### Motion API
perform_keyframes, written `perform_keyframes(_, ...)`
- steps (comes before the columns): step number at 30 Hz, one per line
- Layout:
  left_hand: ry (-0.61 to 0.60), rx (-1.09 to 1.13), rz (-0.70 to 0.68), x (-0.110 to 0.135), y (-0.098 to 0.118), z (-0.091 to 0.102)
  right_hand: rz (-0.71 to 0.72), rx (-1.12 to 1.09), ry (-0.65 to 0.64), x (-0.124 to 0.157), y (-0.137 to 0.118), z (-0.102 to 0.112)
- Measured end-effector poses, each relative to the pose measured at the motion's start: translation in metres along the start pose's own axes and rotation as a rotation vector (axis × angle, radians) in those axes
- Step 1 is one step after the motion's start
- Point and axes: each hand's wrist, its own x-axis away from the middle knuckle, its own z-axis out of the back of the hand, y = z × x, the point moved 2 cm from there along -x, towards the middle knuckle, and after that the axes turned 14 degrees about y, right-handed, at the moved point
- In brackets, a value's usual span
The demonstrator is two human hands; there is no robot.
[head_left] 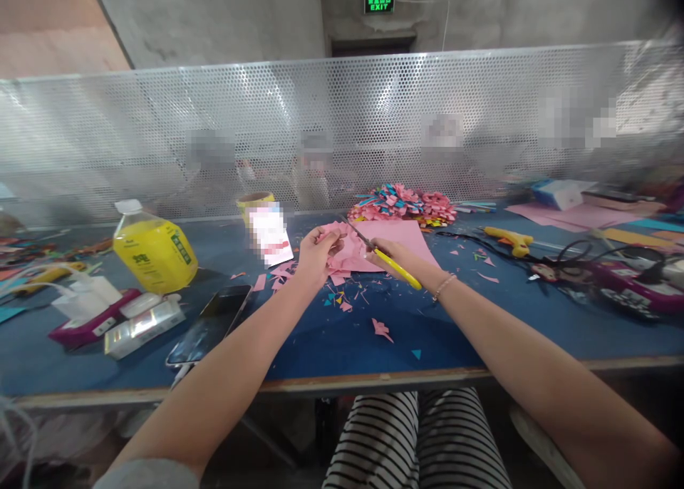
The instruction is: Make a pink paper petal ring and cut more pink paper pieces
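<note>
My left hand (319,252) pinches a small piece of pink paper between thumb and fingers, above a heap of cut pink paper pieces (347,257). Yellow-handled scissors (396,268) are in my right hand (392,252), their dark blades pointing up and left towards my left hand. Whether the blades touch the paper is hard to make out. Beneath my right hand lies a larger pink paper sheet (414,236). Small pink, blue and yellow scraps are scattered around, including a pink cut-out (381,329) nearer the table's front edge.
A jug of yellow liquid (154,250), a box (144,325) and a phone (211,325) stand or lie left. Behind are a tape roll (256,201) and a paper-flower pile (398,204). Right: yellow glue gun (507,241), purple power strip (614,279). A perforated metal screen (342,118) borders the table.
</note>
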Motion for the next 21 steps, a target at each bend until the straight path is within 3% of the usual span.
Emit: perform_keyframes(21,-0.031,0.019,-0.085,-0.0045,-0.0028,0.0023,-0.012,0.091,0.009,-0.0012,0.0006,-0.0012)
